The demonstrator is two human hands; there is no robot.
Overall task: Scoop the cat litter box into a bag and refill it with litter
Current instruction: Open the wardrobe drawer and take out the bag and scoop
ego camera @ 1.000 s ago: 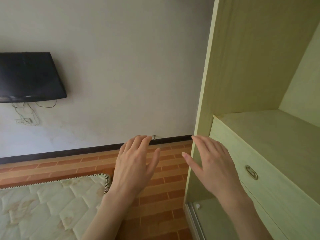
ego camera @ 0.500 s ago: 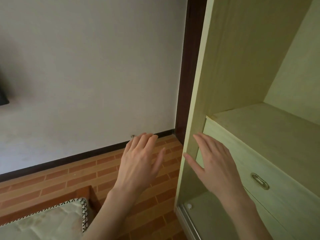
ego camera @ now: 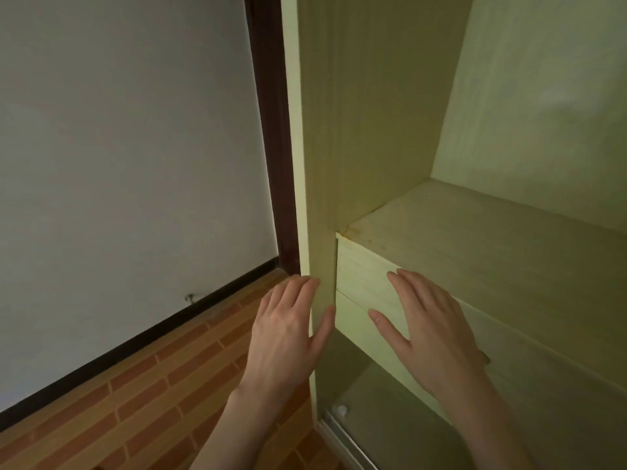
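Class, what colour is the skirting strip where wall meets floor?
Dark brown, almost black, skirting strip; shown best in the head view.

From my feed I count two hands: the left grip (ego camera: pixel 288 334) at about 6 o'clock and the right grip (ego camera: pixel 431 337) at about 5 o'clock, each with fingers straight and holding nothing. I count one pale green wardrobe (ego camera: pixel 390 113) filling the 1 to 4 o'clock side, with one shelf (ego camera: pixel 492 245) and two drawer fronts (ego camera: pixel 363 276) stacked below it. I see one dark door frame post (ego camera: pixel 271 130) at 12 o'clock, one white wall (ego camera: pixel 129 147) at 10 o'clock, one brick-pattern floor (ego camera: pixel 152 395) at 7 o'clock, and one sliding track (ego camera: pixel 342 435) at 6 o'clock.
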